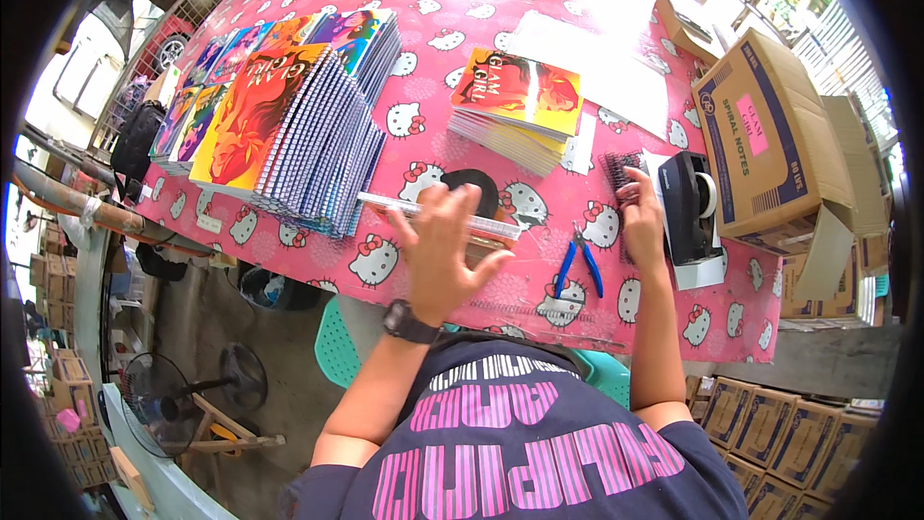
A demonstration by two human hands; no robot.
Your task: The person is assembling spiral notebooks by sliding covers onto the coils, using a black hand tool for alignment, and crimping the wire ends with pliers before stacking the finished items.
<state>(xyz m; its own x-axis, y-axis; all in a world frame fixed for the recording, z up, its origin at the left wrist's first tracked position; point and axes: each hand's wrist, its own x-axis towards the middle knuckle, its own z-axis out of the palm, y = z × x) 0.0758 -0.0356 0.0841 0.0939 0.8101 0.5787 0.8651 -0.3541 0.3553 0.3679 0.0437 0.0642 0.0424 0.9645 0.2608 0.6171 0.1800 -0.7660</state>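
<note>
My left hand (438, 255), with a black watch on its wrist, has its fingers and thumb spread over a notebook block (493, 227) seen nearly edge-on. A round black object (472, 191) lies just behind it, partly hidden. My right hand (643, 223) bends its fingers round dark spiral binding coils (624, 171) at the right; how many it grips is hidden. Blue-handled pliers (578, 267) lie between my hands. A stack of notebooks without coils (520, 101), with bright yellow and red covers, sits farther back.
Tall piles of coil-bound notebooks (289, 135) fill the table's left side. A black tape dispenser (688, 207) and an open cardboard box (760, 140) stand at the right. White sheets (616, 87) lie at the back. The table (375, 260) has a pink patterned cover.
</note>
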